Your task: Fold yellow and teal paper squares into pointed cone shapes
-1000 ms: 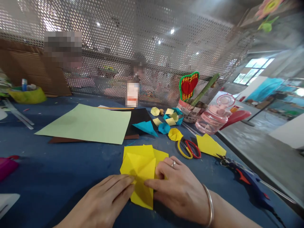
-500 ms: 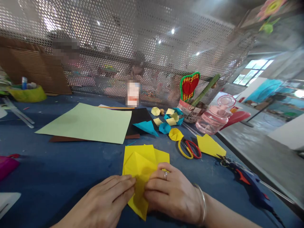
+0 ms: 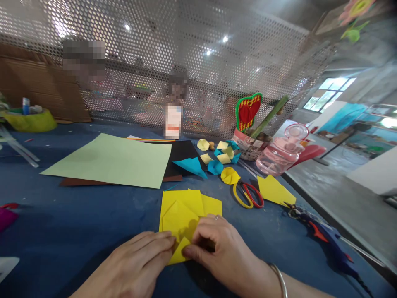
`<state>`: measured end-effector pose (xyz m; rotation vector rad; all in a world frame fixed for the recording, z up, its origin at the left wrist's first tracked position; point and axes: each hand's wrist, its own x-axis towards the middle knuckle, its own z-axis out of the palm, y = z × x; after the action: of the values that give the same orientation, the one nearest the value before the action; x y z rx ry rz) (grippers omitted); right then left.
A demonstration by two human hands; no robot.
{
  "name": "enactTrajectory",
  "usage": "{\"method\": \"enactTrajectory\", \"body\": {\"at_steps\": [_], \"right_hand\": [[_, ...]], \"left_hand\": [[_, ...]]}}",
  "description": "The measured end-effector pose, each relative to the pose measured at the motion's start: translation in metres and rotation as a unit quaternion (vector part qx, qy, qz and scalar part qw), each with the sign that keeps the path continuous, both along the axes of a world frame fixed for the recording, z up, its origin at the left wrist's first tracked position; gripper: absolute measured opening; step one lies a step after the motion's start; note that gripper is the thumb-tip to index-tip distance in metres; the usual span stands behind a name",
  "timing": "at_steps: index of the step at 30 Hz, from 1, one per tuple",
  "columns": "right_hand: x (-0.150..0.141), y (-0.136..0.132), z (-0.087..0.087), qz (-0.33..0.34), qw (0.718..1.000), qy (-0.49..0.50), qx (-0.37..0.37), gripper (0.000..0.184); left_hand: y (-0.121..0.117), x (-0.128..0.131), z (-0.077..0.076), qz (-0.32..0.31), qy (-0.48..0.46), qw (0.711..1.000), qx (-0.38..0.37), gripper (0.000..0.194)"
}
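Note:
Bright yellow folded paper [image 3: 180, 219] lies on the blue tabletop, with creased layers and a pointed flap [image 3: 179, 253] turned up at its near end. My left hand [image 3: 136, 258] presses its closed fingers on the paper's left edge and steadies it; the thumb is hidden. On the other side, my right hand [image 3: 221, 252] has thumb and forefinger pinched on the flap. Beneath the piece, more yellow paper [image 3: 212, 203] sticks out to the right. Beyond my right hand rest scissors [image 3: 248, 194] with one yellow and one red handle.
Green paper [image 3: 108, 159] tops a sheet stack at left. Blue and yellow folded pieces [image 3: 215, 167] sit beyond the scissors, near a pink bottle [image 3: 276, 155] and a decorated pot [image 3: 251, 145]. A dark blue glue gun [image 3: 328, 240] lies right. Perforated metal [image 3: 139, 54] borders the back.
The paper's near point, which hung toward me, is now folded up and away. My right hand has turned, its thumb now on the flap; my left hand has barely moved.

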<state>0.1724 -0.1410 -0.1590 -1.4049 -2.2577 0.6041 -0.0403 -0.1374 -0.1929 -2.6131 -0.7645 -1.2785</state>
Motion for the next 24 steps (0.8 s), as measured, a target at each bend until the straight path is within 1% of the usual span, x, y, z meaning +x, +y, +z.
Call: {"method": "enactTrajectory", "body": {"at_steps": [4,7,9,13,16,18,19,21,22,24], "right_hand": [[-0.005,0.000,0.003,-0.020,0.998,-0.051,-0.025,0.024],[-0.008,-0.002,0.004,-0.025,0.995,-0.093,-0.034,0.019],[-0.009,-0.003,0.003,-0.019,0.993,-0.108,-0.036,0.015],[-0.011,-0.003,0.000,-0.013,0.992,-0.120,-0.035,0.015],[-0.010,-0.002,-0.001,-0.009,0.992,-0.121,-0.035,0.015],[-0.008,-0.001,0.000,-0.029,0.993,-0.111,-0.035,0.012],[-0.006,0.001,0.001,-0.047,0.993,-0.100,-0.032,0.018],[-0.003,0.004,0.003,-0.078,0.994,-0.078,-0.022,0.048],[-0.002,0.007,0.004,-0.085,0.994,-0.067,-0.020,0.062],[-0.001,0.012,0.006,-0.078,0.995,-0.053,-0.035,0.079]], "left_hand": [[-0.001,-0.003,-0.001,0.002,0.010,1.000,-0.013,0.034],[0.000,-0.006,-0.001,0.010,0.021,1.000,-0.001,0.034],[0.000,-0.008,0.000,0.005,0.054,0.999,-0.001,0.037],[0.003,-0.008,0.006,-0.020,0.126,0.992,-0.018,0.039],[0.004,-0.005,0.010,-0.011,0.131,0.991,-0.015,0.037],[0.004,-0.005,0.011,-0.021,0.151,0.988,-0.020,0.035],[0.004,-0.004,0.011,-0.022,0.156,0.987,-0.023,0.034],[0.003,-0.003,0.011,-0.014,0.148,0.988,-0.040,0.034],[0.003,-0.003,0.012,-0.006,0.124,0.991,-0.044,0.036],[0.001,-0.001,0.016,-0.001,0.082,0.995,-0.050,0.041]]}}
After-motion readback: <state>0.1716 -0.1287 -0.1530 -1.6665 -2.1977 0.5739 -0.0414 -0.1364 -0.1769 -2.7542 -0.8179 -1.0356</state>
